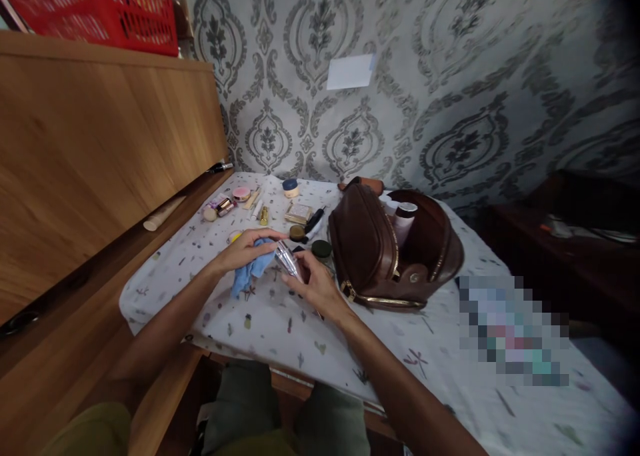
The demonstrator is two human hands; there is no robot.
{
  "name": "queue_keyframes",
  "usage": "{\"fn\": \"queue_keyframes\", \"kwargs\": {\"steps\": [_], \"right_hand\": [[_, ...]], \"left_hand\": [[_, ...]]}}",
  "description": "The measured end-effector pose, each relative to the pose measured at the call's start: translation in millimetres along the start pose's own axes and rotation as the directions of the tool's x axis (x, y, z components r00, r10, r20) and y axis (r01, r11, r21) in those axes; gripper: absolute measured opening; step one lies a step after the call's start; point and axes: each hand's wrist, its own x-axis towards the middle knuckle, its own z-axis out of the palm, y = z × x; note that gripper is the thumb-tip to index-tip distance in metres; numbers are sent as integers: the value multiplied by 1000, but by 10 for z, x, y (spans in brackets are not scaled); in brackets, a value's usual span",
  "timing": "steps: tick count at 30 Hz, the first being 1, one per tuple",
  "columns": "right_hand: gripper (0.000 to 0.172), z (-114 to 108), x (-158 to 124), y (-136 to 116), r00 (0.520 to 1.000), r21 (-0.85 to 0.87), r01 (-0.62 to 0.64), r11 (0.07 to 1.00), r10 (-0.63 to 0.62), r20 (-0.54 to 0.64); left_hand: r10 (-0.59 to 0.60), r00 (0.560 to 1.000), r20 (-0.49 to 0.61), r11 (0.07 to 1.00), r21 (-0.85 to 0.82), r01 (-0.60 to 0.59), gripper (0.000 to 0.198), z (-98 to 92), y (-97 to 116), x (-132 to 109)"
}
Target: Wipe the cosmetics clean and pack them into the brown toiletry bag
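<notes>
My left hand is closed around a light blue cloth, part of which hangs below the fingers. In my right hand is a shiny silver tube-like cosmetic container, tilted, its upper end against the cloth. Part of the container is hidden by my fingers. Just beyond my hands lie a round gold-brown jar, a dark green-lidded jar and a black-capped tube. To the right stands an open brown leather bag with a pale bottle inside it.
Several cosmetics, including a pink compact, a gold bottle and a blue-lidded jar, lie toward the back of the cloth-covered table. A wooden cabinet borders the left side. A blurred-out item lies at right.
</notes>
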Motion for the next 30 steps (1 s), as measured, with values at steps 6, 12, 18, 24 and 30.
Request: {"fn": "queue_keyframes", "kwargs": {"steps": [6, 12, 18, 24, 30], "right_hand": [[37, -21, 6, -52, 995, 228, -95, 969, 85, 53], [52, -42, -33, -184, 910, 663, -406, 629, 214, 354], [52, 4, -47, -191, 905, 694, -417, 587, 196, 378], [53, 58, -64, -140, 886, 689, -459, 561, 229, 403], [51, 67, -54, -129, 871, 719, -488, 495, 219, 440]], "left_hand": [[-36, 999, -13, 997, -67, 35, 43, 12, -34, 22], [20, 1000, 17, 981, -192, -16, 42, -34, -18, -19], [14, 995, -96, 1000, 2, -13, 42, 122, 16, 33], [50, 986, -157, 996, 78, -38, 42, 323, 109, 91], [51, 987, -154, 998, -35, -57, 45, 333, 85, 100]]}}
